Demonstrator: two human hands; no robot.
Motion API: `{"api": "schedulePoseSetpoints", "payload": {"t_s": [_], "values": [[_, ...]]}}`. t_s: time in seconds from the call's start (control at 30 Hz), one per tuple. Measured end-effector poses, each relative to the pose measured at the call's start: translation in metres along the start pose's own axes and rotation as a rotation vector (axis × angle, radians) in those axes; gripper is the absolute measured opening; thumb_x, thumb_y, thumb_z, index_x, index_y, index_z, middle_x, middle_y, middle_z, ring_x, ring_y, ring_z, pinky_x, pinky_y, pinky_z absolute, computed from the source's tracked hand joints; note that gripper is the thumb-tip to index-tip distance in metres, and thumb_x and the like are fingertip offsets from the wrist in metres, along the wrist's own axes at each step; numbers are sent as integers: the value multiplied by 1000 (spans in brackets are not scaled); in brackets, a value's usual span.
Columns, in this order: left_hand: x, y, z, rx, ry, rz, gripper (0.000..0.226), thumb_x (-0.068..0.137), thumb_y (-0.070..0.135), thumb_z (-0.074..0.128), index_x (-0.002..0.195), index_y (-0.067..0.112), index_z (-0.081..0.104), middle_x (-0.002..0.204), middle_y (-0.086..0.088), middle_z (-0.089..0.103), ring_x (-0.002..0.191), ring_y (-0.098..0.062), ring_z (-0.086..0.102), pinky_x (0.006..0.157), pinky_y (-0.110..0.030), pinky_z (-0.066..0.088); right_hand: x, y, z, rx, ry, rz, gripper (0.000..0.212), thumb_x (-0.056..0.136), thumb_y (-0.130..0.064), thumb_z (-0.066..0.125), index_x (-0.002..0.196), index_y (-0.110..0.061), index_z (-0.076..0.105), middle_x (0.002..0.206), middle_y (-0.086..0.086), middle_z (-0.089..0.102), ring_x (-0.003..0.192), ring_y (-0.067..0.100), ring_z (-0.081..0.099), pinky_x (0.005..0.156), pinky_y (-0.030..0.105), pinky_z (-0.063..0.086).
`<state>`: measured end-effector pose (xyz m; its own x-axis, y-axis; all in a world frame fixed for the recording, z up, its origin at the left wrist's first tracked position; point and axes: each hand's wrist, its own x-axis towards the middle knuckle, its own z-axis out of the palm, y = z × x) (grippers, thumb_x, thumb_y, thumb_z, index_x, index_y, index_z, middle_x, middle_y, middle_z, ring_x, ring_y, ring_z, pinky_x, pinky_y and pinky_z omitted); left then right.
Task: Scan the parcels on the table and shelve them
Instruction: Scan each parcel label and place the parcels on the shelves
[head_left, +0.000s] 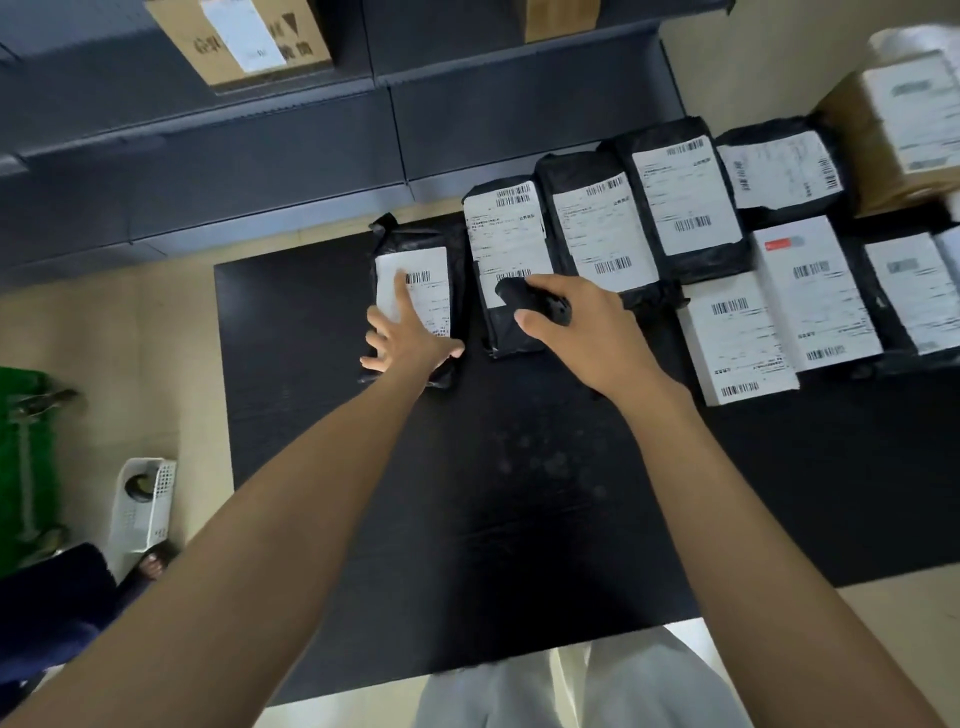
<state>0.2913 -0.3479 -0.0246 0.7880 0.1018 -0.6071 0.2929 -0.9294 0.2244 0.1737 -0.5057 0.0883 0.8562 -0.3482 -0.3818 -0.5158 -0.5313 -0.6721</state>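
Observation:
A black table (467, 493) holds several black bag parcels with white barcode labels. My left hand (402, 332) lies flat with spread fingers on the leftmost black parcel (434, 260), fingertips on its label. My right hand (566, 322) grips a black handheld scanner (524, 299), which hovers over the lower end of the second parcel (506, 239). More parcels (680, 197) lie in a row to the right, along with white boxes (737, 338). Dark grey shelves (234, 145) stand behind the table.
A cardboard box (244, 41) sits on an upper shelf, and another brown carton (883, 130) stands at the table's far right. On the floor to the left are a white basket (145, 509) and a green object (26, 457). A person's sandalled foot (150, 566) shows nearby.

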Motion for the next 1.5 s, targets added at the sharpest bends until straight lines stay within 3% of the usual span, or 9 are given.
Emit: {"api": "schedulePoseSetpoints", "payload": {"t_s": [0.07, 0.27, 0.5, 0.73, 0.83, 0.97, 1.1, 1.5], "values": [[-3, -7, -5, 9, 36, 29, 126, 65, 31, 85, 147, 55, -8, 154, -7, 10, 133, -34, 29, 110, -56, 25, -3, -5, -2, -5, 8, -17, 53, 95, -44, 62, 144, -28, 52, 143, -5, 56, 132, 18, 52, 106, 42, 44], [-18, -21, -43, 34, 231, 136, 129, 64, 36, 86, 150, 48, -9, 155, -9, 11, 134, -35, 29, 109, -56, 26, -18, -31, -17, -8, 59, -86, 52, 94, -46, 61, 143, -31, 52, 141, -7, 57, 129, 16, 53, 104, 40, 45], [-47, -4, -117, 94, 494, 470, 136, 58, 29, 88, 153, 41, -8, 157, -8, 10, 143, -33, 17, 112, -59, 20, -45, -73, -42, 36, 150, -199, 51, 92, -47, 62, 141, -34, 54, 144, -9, 54, 132, 16, 49, 108, 43, 42], [-79, 19, -209, 322, 770, 753, 136, 60, 35, 88, 157, 27, -7, 157, -9, 17, 141, -33, 21, 114, -56, 20, -72, -122, -83, 34, 247, -291, 50, 92, -48, 62, 140, -37, 55, 142, -8, 56, 132, 17, 49, 106, 36, 39], [-94, 25, -232, 370, 810, 791, 141, 57, 35, 90, 156, 27, -10, 157, -7, 17, 141, -32, 21, 115, -57, 18, -90, -140, -93, 53, 253, -317, 49, 93, -48, 62, 141, -39, 54, 144, -7, 55, 135, 19, 46, 102, 31, 35], [-111, 26, -244, 384, 863, 845, 144, 54, 33, 92, 156, 28, -9, 155, -5, 20, 138, -30, 25, 114, -55, 20, -107, -153, -93, 73, 257, -347, 49, 95, -45, 62, 143, -38, 52, 149, -4, 50, 140, 23, 41, 110, 39, 34], [-123, 25, -246, 396, 878, 880, 143, 54, 33, 93, 156, 28, -8, 154, -5, 20, 138, -30, 26, 115, -53, 20, -118, -159, -90, 68, 260, -355, 49, 96, -45, 60, 143, -37, 53, 149, -4, 52, 139, 23, 43, 107, 38, 35], [-135, 17, -248, 415, 923, 857, 145, 52, 38, 93, 157, 26, -6, 152, -6, 23, 134, -30, 30, 111, -52, 24, -131, -156, -88, 107, 253, -328, 47, 97, -43, 59, 143, -34, 54, 151, -2, 48, 141, 25, 41, 110, 41, 34]]}}
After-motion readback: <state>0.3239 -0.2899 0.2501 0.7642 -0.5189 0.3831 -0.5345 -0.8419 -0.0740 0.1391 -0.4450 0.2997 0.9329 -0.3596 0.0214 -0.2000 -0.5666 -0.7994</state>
